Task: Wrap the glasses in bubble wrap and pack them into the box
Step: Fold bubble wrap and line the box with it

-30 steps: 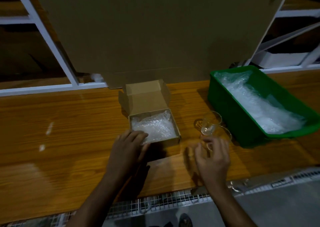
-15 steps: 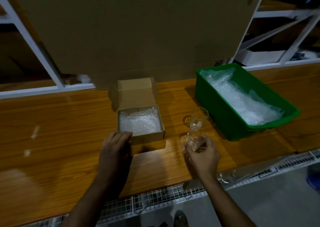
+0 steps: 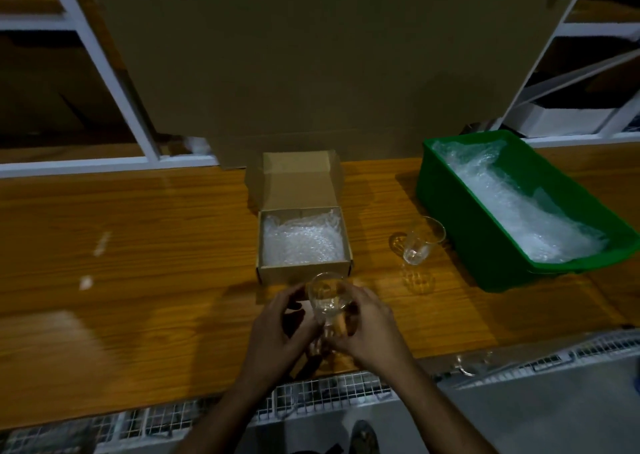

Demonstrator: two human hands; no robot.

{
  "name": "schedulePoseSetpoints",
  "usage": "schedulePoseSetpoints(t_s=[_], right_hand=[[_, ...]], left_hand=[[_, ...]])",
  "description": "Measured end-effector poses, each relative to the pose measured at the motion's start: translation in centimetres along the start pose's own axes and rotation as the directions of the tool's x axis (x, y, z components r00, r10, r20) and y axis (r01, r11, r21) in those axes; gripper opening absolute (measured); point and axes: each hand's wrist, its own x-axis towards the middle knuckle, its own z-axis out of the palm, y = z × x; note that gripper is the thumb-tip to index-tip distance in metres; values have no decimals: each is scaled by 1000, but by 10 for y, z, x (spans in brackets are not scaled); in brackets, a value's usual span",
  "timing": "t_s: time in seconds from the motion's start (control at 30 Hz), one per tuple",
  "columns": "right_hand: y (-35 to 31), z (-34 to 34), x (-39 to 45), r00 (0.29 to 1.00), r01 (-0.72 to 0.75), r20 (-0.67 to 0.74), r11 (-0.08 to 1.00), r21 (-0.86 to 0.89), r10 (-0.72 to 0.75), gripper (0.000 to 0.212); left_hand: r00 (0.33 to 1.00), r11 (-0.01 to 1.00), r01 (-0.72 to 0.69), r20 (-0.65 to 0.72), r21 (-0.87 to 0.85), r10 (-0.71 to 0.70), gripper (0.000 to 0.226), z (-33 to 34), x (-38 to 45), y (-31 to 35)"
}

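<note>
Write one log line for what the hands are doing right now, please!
left hand: holding glass | right hand: holding same glass | second glass: on table, unwrapped | box: open, bubble wrap inside

Table (image 3: 138, 280): orange-brown wood grain, fine dark streaks, few pale smudges at left. Box (image 3: 304, 272): plain tan cardboard, lid flap same tan. Wrap in box (image 3: 301, 242): white, translucent, dotted bubble texture. Bin (image 3: 450, 204): bright green. Wrap in bin (image 3: 519, 211): white, shiny, crinkled. Held glass (image 3: 327, 296): clear, colourless. Second glass (image 3: 420, 242): clear, faint amber tint from table beneath. Big board (image 3: 329, 55) behind: dull brown cardboard. Rack frame (image 3: 114, 73): white. Mesh (image 3: 311, 398) below table edge: white grid.
</note>
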Motion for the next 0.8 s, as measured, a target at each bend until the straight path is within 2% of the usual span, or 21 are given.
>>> schedulePoseSetpoints(t_s=[0.03,0.07,0.13,0.2,0.27,0.33,0.4,0.47,0.53,0.57,0.7,0.8], right_hand=[[-3,-16,-2,999,-26,27,997,-73,28,70],[-6,-35,-1,999,-53,-19,991,-119,51,62],[-10,-86,6,961,-80,-273,987,-136,40,42],[-7,-141,26,835,-109,-550,982,-151,8,31],[13,-192,58,737,-197,-674,968,-157,40,27],[46,-235,94,754,-338,-636,927,-162,163,28],[76,-262,122,836,-476,-451,822,-312,313,31],[98,-270,137,870,-485,-200,707,-515,452,42],[111,-267,143,831,-448,-20,648,-617,555,50],[118,-265,145,821,-421,20,628,-655,571,51],[127,-262,152,882,-322,-34,547,-773,471,37],[122,-270,154,909,-348,-116,576,-740,400,25]], left_hand=[[1000,1000,11,-4,-11,-11,56,3,0,-1],[1000,1000,21,-7,-14,-21,56,6,1,-3],[999,998,45,-6,48,-45,53,14,5,-6],[999,986,34,-19,166,-32,40,25,11,-5],[999,980,23,-36,200,-17,35,33,17,3],[999,981,2,-41,195,6,37,37,21,9],[999,981,-2,-44,193,11,35,38,22,11],[999,983,4,-53,182,6,36,38,22,11],[998,987,15,-55,160,-6,41,39,22,13],[998,989,24,-62,148,-15,43,39,21,14],[991,985,99,-101,143,-84,50,34,18,9],[986,978,128,-129,166,-107,50,26,16,3]])
